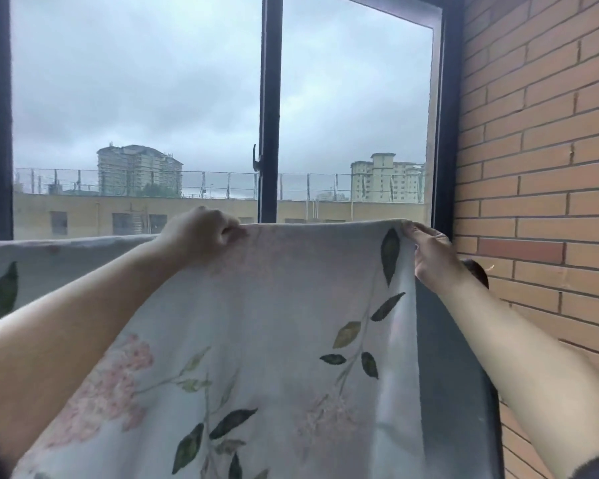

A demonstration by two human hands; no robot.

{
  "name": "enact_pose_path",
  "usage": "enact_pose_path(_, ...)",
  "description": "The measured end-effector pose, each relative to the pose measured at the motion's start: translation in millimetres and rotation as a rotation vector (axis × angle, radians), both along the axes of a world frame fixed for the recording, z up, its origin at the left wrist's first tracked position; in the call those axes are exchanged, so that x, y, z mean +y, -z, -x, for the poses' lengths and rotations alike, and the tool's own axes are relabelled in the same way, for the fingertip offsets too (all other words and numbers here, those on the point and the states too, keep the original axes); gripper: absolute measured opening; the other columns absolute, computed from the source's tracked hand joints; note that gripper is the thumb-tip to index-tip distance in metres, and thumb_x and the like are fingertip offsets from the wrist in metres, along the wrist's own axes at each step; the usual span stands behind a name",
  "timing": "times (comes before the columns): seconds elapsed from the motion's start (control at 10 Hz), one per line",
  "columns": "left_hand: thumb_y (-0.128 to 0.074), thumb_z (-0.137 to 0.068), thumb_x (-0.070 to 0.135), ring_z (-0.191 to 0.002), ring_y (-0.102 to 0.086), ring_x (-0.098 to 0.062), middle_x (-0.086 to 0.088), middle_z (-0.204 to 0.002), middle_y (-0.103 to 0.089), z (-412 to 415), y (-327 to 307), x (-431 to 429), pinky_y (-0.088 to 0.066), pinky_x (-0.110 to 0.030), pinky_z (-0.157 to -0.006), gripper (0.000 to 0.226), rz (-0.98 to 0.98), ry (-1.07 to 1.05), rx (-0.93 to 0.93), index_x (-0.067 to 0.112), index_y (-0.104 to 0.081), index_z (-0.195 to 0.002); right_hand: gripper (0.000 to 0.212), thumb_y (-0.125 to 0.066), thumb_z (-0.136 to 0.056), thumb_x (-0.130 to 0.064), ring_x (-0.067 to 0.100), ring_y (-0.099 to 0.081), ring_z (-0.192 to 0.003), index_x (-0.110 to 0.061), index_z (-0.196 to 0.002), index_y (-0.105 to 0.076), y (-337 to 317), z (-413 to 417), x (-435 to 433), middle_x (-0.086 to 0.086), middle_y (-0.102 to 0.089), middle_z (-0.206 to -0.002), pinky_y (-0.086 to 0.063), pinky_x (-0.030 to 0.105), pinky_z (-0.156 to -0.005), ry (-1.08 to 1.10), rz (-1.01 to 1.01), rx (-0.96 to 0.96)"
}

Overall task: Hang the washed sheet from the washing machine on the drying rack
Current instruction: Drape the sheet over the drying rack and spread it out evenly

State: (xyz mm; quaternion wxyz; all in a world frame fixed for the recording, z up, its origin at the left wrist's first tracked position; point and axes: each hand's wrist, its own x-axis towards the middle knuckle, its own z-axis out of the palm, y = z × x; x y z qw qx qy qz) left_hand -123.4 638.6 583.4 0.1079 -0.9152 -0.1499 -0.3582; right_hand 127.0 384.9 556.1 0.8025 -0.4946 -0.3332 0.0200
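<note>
Sheet: the floral sheet (274, 323) hangs near, top edge level across the view.
Left hand: the left hand (201, 233) grips that edge, fingers curled.
Right hand: the right hand (429, 254) pinches the right corner.
Far: window frame (269, 108), brick wall (540, 150) right.

Sheet (284, 305) hangs before the window (270, 98) — brick wall (540, 150) at right, hands gripping its top edge.

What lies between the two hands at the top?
Head view: only the floral sheet, its top edge running straight from the left hand to the right hand.
</note>
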Motion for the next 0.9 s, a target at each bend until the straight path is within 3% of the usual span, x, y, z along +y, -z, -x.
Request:
enact_pose_path(0.1, -0.041, -0.096, 0.047, -0.065, -0.044, -0.017, 0.01, -0.062, -0.042, -2.5, 9.2, -0.3, -0.027, -0.026, -0.052, 0.04, -0.062, -0.107, 0.103, 0.024, -0.041, -0.063, 0.015, -0.061, -0.091, -0.022, 0.022, -0.064, -0.09, -0.01, -0.095, -0.07, 19.3, -5.7, -1.3, 0.006, -0.071, -0.088, -0.052, 0.032, -0.073, 0.039, 0.321, -0.063)
enact_pose_path(0.2, -0.035, -0.097, 0.047, -0.066, -0.052, -0.019, 0.003, -0.067, -0.053, -2.9, 26.4, 1.7, -0.034, -0.028, -0.06, 0.038, -0.219, -0.182, 0.099, 0.023, -0.046, -0.07, 0.013, -0.064, -0.09, -0.024, 0.02, -0.062, -0.088, -0.012, -0.089, -0.069, 49.4, -3.7, 6.0, 0.007, -0.07, -0.089, -0.049, 0.028, -0.071, 0.08, 0.436, -0.071)
enact_pose_path(0.3, -0.04, -0.096, 0.04, -0.066, -0.06, -0.021, 0.004, -0.065, -0.056, 3.3, 40.9, 9.0, -0.044, -0.03, -0.065, 0.031, -0.327, -0.106, -0.011, 0.024, -0.048, -0.071, 0.013, -0.063, -0.09, -0.025, 0.018, -0.06, -0.084, -0.012, -0.09, -0.064, 79.8, -4.6, 17.1, 0.006, -0.067, -0.091, -0.048, 0.028, -0.072, 0.154, 0.542, -0.031)
enact_pose_path(0.4, -0.038, -0.096, 0.039, -0.069, -0.063, -0.023, -0.001, -0.075, -0.066, 16.9, 46.6, 21.5, -0.048, -0.037, -0.073, 0.034, -0.374, -0.05, -0.116, 0.016, -0.06, -0.084, 0.023, -0.062, -0.088, -0.026, 0.019, -0.055, -0.09, -0.014, -0.106, -0.054, 106.5, -3.5, 29.5, 0.007, -0.06, -0.108, -0.043, 0.03, -0.075, 0.354, 0.739, -0.047)
enact_pose_path(0.5, -0.034, -0.098, 0.04, -0.077, -0.063, -0.028, -0.008, -0.085, -0.066, 36.7, 46.6, 39.8, -0.046, -0.043, -0.077, 0.04, -0.32, -0.11, -0.233, 0.011, -0.062, -0.094, 0.043, -0.056, -0.089, -0.023, 0.024, -0.049, -0.112, -0.015, -0.129, -0.042, 108.8, 16.3, 56.9, 0.009, -0.048, -0.132, -0.037, 0.029, -0.085, 0.419, 0.82, -0.195)
enact_pose_path(0.7, -0.023, -0.095, 0.041, -0.07, -0.06, -0.029, -0.007, -0.077, -0.063, 66.9, 55.6, 63.2, -0.036, -0.037, -0.07, 0.044, -0.219, -0.122, -0.307, 0.011, -0.053, -0.086, 0.033, -0.049, -0.095, -0.02, 0.015, -0.049, -0.118, -0.015, -0.127, -0.05, 55.3, 137.7, 154.4, 0.002, -0.054, -0.129, -0.036, 0.024, -0.095, 0.157, 0.514, -0.634)
enact_pose_path(0.8, -0.024, -0.094, 0.039, -0.068, -0.061, -0.03, -0.008, -0.074, -0.065, 69.8, 53.9, 67.5, -0.042, -0.038, -0.072, 0.042, -0.198, -0.128, -0.317, 0.011, -0.054, -0.083, 0.026, -0.043, -0.097, -0.027, 0.02, -0.059, -0.101, -0.015, -0.11, -0.062, 20.0, 192.8, 205.3, 0.006, -0.065, -0.11, -0.045, 0.029, -0.082, 0.097, 0.449, -0.694)
enact_pose_path(0.9, -0.03, -0.096, 0.034, -0.065, -0.062, -0.028, -0.006, -0.069, -0.064, 75.7, 54.6, 73.5, -0.045, -0.036, -0.069, 0.038, -0.2, -0.128, -0.34, 0.012, -0.054, -0.077, 0.045, -0.031, -0.1, -0.039, 0.03, -0.062, -0.086, -0.014, -0.09, -0.067, 8.8, 219.7, 236.9, 0.012, -0.069, -0.092, -0.041, 0.032, -0.067, 0.266, 0.609, -0.834)
